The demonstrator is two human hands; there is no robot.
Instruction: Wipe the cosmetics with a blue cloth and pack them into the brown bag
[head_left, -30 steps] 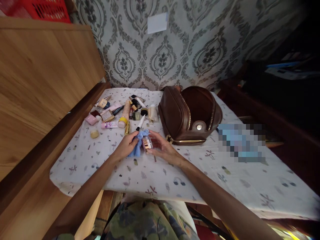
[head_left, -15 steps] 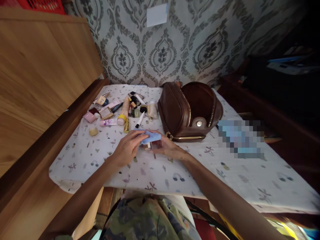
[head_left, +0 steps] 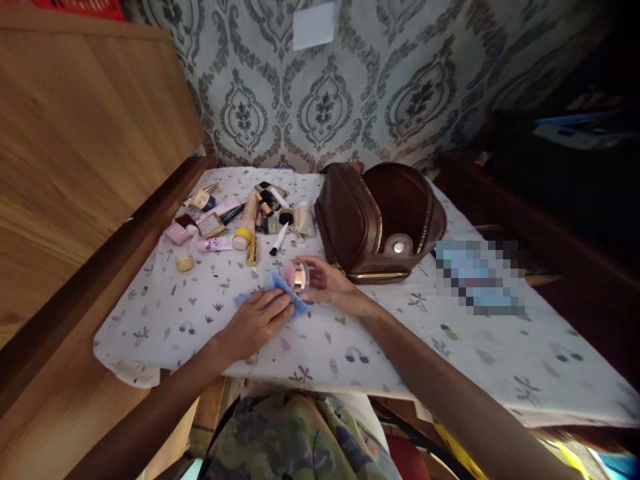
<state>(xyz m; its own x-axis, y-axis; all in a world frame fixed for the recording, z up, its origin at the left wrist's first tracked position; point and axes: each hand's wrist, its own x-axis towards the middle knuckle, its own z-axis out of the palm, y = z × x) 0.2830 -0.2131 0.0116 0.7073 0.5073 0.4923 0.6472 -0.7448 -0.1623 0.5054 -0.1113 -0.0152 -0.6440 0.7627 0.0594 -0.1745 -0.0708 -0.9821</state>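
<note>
My right hand is closed around a small clear jar with a gold band and a pink end, held just above the table. My left hand lies with its fingers flat on a blue cloth that rests on the patterned tablecloth, right beside the jar. An open brown leather bag stands just behind my right hand.
Several cosmetics lie scattered at the back left: tubes, lipsticks, a brush, a pink compact and a small round yellow pot. A wooden headboard runs along the left. Dark furniture stands to the right.
The blue cloth has come off the jar and now lies on the table under my left hand. My right hand has turned the jar so its pink end shows.
</note>
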